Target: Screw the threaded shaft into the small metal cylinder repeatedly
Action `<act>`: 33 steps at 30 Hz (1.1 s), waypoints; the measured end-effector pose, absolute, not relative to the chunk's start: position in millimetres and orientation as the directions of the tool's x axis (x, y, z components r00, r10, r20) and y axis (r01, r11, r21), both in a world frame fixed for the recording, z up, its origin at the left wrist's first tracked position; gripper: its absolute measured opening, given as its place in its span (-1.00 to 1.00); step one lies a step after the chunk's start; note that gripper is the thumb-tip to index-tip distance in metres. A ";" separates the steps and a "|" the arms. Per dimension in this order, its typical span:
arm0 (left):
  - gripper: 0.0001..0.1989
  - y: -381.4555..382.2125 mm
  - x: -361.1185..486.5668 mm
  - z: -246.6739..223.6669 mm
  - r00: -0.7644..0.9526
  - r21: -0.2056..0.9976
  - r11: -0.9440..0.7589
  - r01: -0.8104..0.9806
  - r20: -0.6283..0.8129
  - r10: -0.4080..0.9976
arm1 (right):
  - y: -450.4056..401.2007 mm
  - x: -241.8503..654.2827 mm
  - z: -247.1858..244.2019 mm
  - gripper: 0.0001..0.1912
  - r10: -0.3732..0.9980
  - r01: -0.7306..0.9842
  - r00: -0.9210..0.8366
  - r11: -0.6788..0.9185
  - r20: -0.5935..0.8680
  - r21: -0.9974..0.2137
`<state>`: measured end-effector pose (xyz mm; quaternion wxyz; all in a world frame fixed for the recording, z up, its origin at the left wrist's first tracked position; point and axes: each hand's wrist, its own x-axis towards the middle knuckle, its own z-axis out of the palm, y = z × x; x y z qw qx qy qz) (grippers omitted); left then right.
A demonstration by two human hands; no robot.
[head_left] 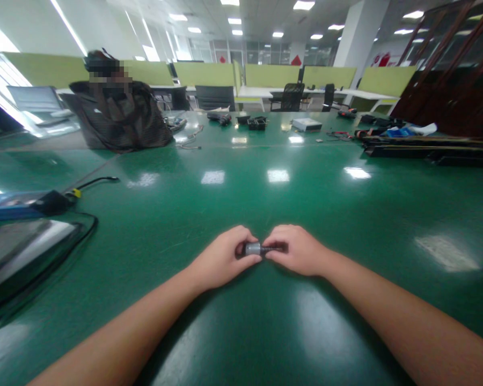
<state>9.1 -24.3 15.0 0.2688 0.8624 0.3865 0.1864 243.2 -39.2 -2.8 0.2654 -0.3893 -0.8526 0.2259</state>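
Observation:
A small cylindrical object [253, 249], grey with a dark end, lies sideways between the thumb and fingers of my left hand [225, 256]. From its right side a thin dark shaft [270, 249] runs into the curled fingers of my right hand [295, 249], which close around it. Both hands are low over the green table [241, 203], near the middle of the view, with their fingertips almost meeting. The outer ends of the object and shaft are partly hidden by my fingers.
At the left are a blue case [12, 205], a flat grey item [24, 249] and black cables. A dark bag [121, 118] stands at the back left. Small devices, a white box [306, 125] and long black pieces [426, 150] lie along the far side.

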 end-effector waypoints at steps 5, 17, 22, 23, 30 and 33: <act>-0.78 -23.8 9.3 15.9 0.627 0.613 -0.545 0.572 0.103 0.773 | -38.9 244.0 -1.6 -0.89 0.787 0.550 -0.555 0.589 0.269 -0.592; -0.78 -22.1 9.4 14.3 0.631 0.610 -0.548 0.572 0.098 0.769 | -38.7 246.6 -0.2 -0.90 0.789 0.554 -0.546 0.593 0.283 -0.584; -0.79 -23.2 9.5 15.3 0.629 0.606 -0.548 0.576 0.099 0.771 | -37.6 247.0 0.1 -0.93 0.802 0.582 -0.526 0.582 0.282 -0.569; -0.79 -23.3 9.7 15.3 0.630 0.605 -0.550 0.576 0.102 0.770 | -37.3 247.1 0.0 -0.93 0.804 0.584 -0.525 0.579 0.280 -0.568; -0.79 -23.1 9.9 13.0 0.631 0.610 -0.549 0.571 0.102 0.769 | -35.8 249.2 -3.0 -0.94 0.810 0.587 -0.512 0.573 0.286 -0.572; -0.79 -23.3 9.0 12.9 0.631 0.613 -0.547 0.570 0.101 0.770 | -35.0 251.8 -3.6 -0.93 0.813 0.587 -0.505 0.570 0.290 -0.575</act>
